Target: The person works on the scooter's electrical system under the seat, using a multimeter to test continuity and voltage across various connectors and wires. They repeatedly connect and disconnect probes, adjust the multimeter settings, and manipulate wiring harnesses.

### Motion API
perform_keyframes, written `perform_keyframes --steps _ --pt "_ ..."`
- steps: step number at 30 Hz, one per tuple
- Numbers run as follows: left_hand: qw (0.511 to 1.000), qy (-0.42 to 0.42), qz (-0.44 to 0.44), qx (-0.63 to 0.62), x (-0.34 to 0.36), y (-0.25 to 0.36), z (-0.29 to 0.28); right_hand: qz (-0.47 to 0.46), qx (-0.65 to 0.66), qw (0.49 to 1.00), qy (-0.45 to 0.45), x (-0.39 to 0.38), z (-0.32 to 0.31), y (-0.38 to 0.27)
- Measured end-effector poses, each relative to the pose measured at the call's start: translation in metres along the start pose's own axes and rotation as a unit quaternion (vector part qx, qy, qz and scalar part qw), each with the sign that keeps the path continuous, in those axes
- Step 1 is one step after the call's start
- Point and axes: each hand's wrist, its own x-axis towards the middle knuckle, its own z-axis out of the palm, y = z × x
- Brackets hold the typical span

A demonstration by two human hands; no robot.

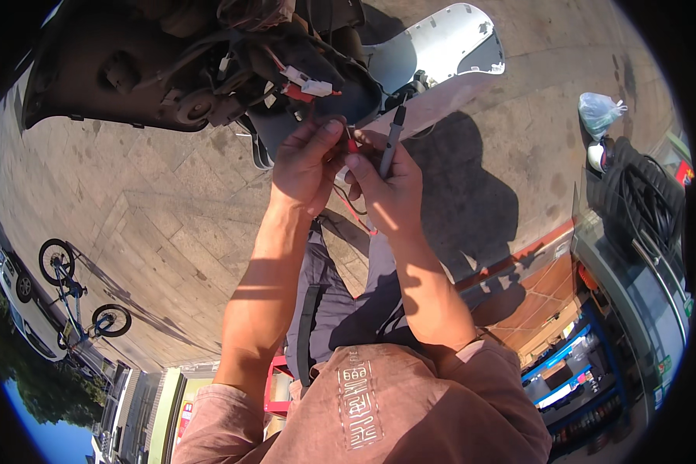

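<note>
My left hand is closed near the middle of the view, thumb and fingers pinched by a thin metal tip; what they grip is mostly hidden. My right hand grips a grey pen-like tool with a dark top, held upright, and its thumb presses on a small red probe-like piece between the hands. Just above, white connectors and a red connector hang from wires in the dark plastic body of what looks like a scooter. Red and black leads dangle below my hands.
A white panel lies behind the plastic body. At right are a plastic bag, coiled black hoses and blue shelving. A bicycle and a parked car stand at left on the paved ground.
</note>
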Motion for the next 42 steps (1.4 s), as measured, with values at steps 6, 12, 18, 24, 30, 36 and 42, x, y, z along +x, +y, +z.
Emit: perform_keyframes --steps 6,12,18,24,30,36,42 --pt "0.999 -0.015 -0.033 -0.024 0.0 0.001 -0.006 0.037 -0.026 0.999 0.001 0.006 0.001 -0.005" --pt "1.0 -0.018 -0.009 0.005 0.002 0.0 -0.008 0.039 -0.012 0.999 -0.022 0.009 0.0 -0.008" --pt "0.999 -0.025 0.008 -0.02 0.001 -0.002 -0.005 0.012 -0.01 1.0 -0.027 0.007 -0.002 -0.002" --pt "0.999 -0.001 0.052 -0.011 0.003 -0.005 0.0 -0.079 -0.104 0.991 0.03 0.007 -0.014 -0.003" --pt "0.999 -0.001 0.054 0.001 0.002 -0.004 -0.001 -0.056 -0.236 0.969 -0.053 -0.001 -0.018 -0.016" --pt "0.998 -0.02 0.055 0.003 0.001 -0.002 -0.004 -0.045 -0.296 0.949 -0.097 -0.001 -0.022 -0.019" --pt "0.998 -0.022 0.051 0.004 0.002 -0.001 -0.004 -0.037 -0.264 0.959 -0.102 -0.002 -0.022 -0.019"
